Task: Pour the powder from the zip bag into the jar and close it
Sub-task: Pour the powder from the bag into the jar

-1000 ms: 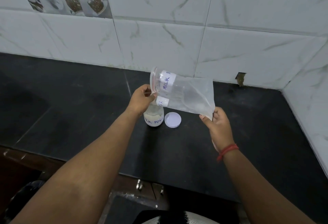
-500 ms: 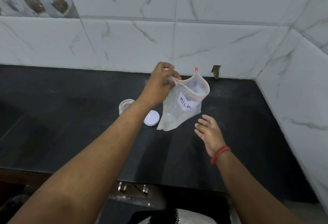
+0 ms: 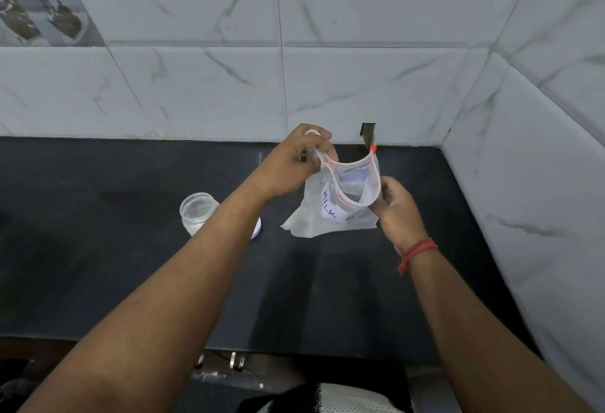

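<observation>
The clear zip bag (image 3: 314, 219) with a white "MILK" label hangs upright above the counter, mouth gaping, red zip strip curved between my hands. It looks nearly empty. My left hand (image 3: 294, 159) pinches the left end of the zip strip. My right hand (image 3: 394, 206) pinches the strip's lower right part. The glass jar (image 3: 198, 213) stands open on the counter to the left, white powder in its bottom. Its white lid (image 3: 257, 230) lies beside it, mostly hidden behind my left forearm.
The black counter (image 3: 98, 249) runs to a marble-tiled back wall (image 3: 209, 85) and a side wall (image 3: 537, 183) on the right. A small hole (image 3: 368, 133) sits in the back wall's base. Cabinet handles (image 3: 235, 360) show below the counter's front edge.
The bag was tipped sideways over the jar, then swung upright to the right of it. My right hand let go of the bag's bottom and now grips the zip strip.
</observation>
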